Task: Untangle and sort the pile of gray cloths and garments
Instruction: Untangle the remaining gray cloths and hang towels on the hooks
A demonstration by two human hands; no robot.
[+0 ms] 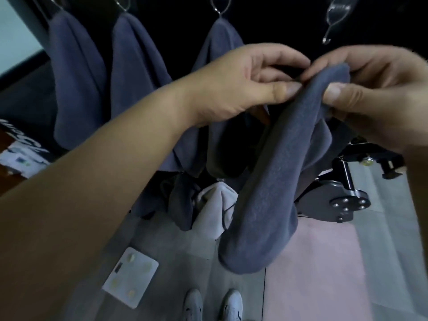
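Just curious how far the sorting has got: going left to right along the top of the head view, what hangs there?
First hung gray cloth → second hung gray cloth → third hung gray cloth → bare metal hook.

Gray cloth (273,181) hanging folded, three gray cloths (76,77) on hooks

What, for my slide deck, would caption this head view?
The left hand and right hand pinch a gray cloth before three hung cloths.
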